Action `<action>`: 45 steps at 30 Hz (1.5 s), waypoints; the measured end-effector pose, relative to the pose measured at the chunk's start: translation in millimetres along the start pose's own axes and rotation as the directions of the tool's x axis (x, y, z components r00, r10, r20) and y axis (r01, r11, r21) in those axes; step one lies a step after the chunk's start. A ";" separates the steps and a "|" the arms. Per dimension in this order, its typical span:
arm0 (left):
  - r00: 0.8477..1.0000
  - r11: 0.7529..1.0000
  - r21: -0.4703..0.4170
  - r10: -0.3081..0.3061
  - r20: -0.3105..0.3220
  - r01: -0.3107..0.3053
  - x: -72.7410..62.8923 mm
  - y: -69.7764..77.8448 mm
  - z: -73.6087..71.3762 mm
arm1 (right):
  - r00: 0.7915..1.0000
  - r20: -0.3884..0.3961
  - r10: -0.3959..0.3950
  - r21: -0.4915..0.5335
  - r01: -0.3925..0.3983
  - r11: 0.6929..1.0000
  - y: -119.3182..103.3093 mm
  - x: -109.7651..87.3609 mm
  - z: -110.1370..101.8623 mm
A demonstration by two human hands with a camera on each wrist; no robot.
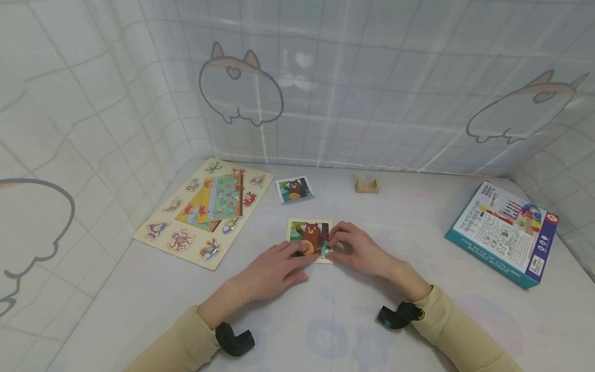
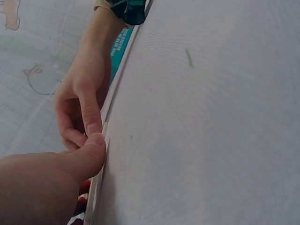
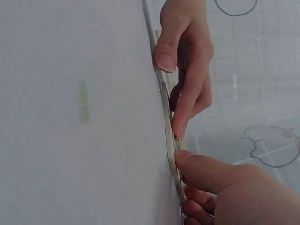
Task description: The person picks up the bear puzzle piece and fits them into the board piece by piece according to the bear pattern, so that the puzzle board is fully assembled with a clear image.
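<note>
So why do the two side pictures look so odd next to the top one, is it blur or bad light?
Head view: soft, even light, faint shadows, straight lines bowed by a wide lens, bear puzzle sharp. Left wrist view: table fills the frame edge-on, near left hand soft. Right wrist view: the same grazing angle, right hand large and slightly blurred.

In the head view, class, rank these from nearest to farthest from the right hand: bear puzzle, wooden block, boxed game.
1. Bear puzzle: touching the right hand, at its fingertips.
2. Wooden block: beyond the hand, toward the curtain.
3. Boxed game: far out to the right.
</note>
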State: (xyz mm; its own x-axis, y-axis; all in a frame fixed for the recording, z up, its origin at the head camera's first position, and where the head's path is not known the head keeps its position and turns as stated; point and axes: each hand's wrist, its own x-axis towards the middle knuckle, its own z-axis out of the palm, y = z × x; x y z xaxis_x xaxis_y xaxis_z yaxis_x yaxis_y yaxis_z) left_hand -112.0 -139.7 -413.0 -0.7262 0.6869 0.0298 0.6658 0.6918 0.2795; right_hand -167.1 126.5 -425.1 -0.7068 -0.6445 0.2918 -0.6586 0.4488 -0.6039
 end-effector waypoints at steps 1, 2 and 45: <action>1.000 1.000 -0.003 -0.003 0.002 0.003 0.0 0.1 0.0 | 1.000 0.000 0.001 0.000 -0.001 1.000 0.2 0.0 0.1; 1.000 1.000 -0.005 -0.006 0.006 0.006 0.0 0.2 0.0 | 1.000 -0.001 0.001 0.000 -0.001 1.000 0.4 -0.1 0.3; 0.991 0.993 -0.110 -0.035 0.131 0.049 0.8 5.5 -2.6 | 0.989 -0.065 -0.130 -0.004 0.130 0.992 5.2 -1.1 2.6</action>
State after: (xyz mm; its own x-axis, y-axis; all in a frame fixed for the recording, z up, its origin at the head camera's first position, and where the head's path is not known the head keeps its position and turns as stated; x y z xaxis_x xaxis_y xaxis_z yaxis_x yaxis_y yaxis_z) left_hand -109.3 -135.9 -409.0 -0.7202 0.6856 -0.1059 0.6062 0.6961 0.3846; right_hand -169.0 128.0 -430.5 -0.6307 -0.6557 0.4150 -0.7458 0.3643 -0.5577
